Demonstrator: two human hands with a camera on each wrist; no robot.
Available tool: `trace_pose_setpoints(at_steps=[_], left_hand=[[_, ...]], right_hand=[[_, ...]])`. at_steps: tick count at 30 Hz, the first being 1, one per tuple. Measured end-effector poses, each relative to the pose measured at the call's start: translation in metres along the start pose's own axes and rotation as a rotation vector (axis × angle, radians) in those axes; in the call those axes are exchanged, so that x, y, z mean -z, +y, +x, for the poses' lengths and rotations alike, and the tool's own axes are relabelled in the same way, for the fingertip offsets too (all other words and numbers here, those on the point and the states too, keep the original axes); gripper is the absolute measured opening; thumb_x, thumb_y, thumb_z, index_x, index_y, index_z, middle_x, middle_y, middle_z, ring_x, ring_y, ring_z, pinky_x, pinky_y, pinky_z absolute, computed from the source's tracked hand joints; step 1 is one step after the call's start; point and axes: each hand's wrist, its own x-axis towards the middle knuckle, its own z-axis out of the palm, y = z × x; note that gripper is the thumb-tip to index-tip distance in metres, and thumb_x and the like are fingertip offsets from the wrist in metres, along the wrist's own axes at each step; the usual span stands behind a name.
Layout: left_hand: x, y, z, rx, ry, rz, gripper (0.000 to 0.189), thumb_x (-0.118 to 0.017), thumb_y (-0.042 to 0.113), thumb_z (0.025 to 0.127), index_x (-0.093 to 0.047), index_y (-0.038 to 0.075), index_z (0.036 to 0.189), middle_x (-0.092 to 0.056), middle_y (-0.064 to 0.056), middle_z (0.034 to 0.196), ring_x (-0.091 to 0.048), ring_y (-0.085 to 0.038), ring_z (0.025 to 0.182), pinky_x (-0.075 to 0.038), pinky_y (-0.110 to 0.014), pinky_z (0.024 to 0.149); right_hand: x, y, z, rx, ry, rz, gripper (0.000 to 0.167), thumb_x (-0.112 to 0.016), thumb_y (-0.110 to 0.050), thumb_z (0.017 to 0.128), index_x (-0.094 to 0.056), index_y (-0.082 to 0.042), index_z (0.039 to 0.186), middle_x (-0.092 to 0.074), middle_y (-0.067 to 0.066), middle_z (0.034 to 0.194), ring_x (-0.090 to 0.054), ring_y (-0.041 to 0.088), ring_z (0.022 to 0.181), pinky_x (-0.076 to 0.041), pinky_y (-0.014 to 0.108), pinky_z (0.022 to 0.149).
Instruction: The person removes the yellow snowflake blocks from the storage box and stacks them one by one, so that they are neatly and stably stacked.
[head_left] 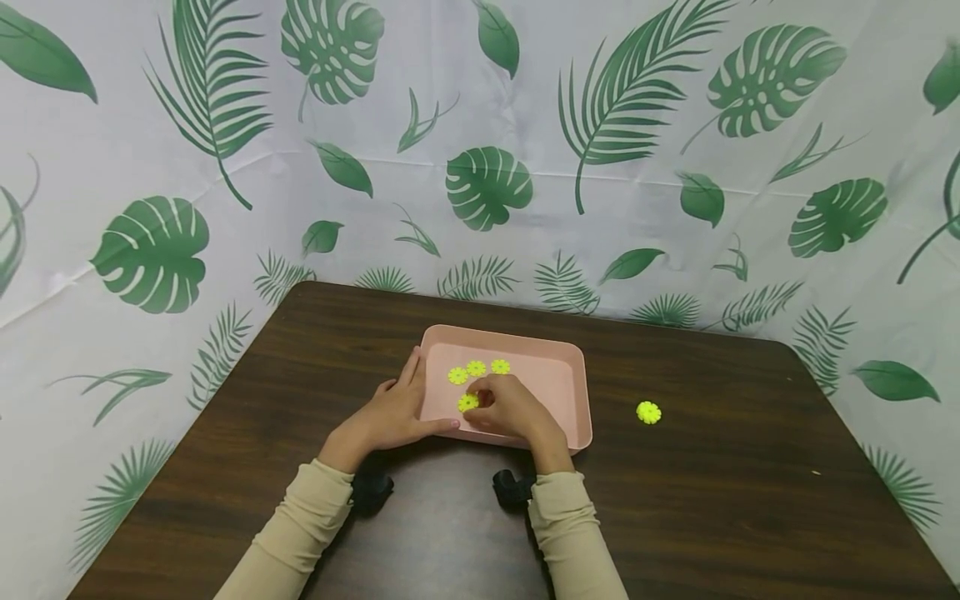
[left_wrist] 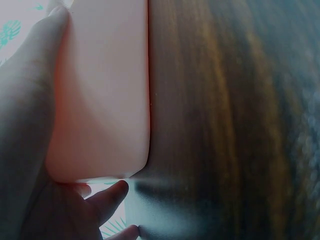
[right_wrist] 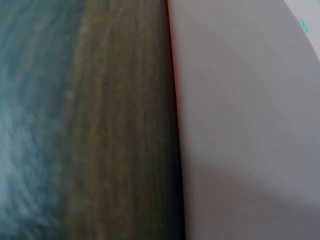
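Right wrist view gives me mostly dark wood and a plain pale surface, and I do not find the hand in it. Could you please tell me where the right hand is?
Observer: In the head view, the right hand reaches over the near rim of the pink tray, with its fingertips at a yellow flower-shaped piece; whether they grip it, I cannot tell.
Operator: Thank you. Is there any piece of this kind outside the tray?
Observer: Yes, at least one other yellow piece lies on the table, to the right of the tray.
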Motion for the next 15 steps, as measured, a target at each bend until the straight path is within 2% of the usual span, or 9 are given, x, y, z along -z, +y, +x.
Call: trace_pose_setpoints(at_steps=[5,10,15], left_hand=[[0.0,0.0,-0.001,0.004,-0.006,-0.008,0.12,-0.064,0.069,0.09,-0.006,-0.006,0.163,0.007,-0.027,0.17,-0.028,-0.043,0.152,-0.023,-0.073,0.113],[-0.001,0.0,0.0,0.008,-0.009,0.006,0.121,-0.063,0.071,0.089,-0.006,-0.007,0.162,0.007,-0.027,0.17,-0.033,-0.045,0.149,-0.025,-0.073,0.113],[0.0,0.0,0.001,0.013,-0.01,0.014,0.121,-0.063,0.071,0.089,-0.006,-0.005,0.163,0.007,-0.026,0.17,-0.031,-0.045,0.15,-0.024,-0.073,0.113]], right_hand=[[0.002,-0.001,-0.001,-0.009,-0.002,-0.002,0.011,-0.084,-0.012,0.087,-0.075,-0.011,0.093,-0.058,-0.002,0.073,-0.054,0.013,0.068,-0.049,0.027,0.065],[0.007,-0.003,-0.004,-0.042,0.012,-0.021,0.015,-0.085,-0.017,0.087,-0.076,-0.011,0.097,-0.06,-0.002,0.078,-0.057,0.013,0.073,-0.052,0.028,0.071],[0.016,-0.004,-0.006,-0.039,0.049,-0.023,0.021,-0.086,-0.019,0.087,-0.077,-0.007,0.101,-0.062,-0.001,0.08,-0.058,0.013,0.075,-0.053,0.031,0.074]])
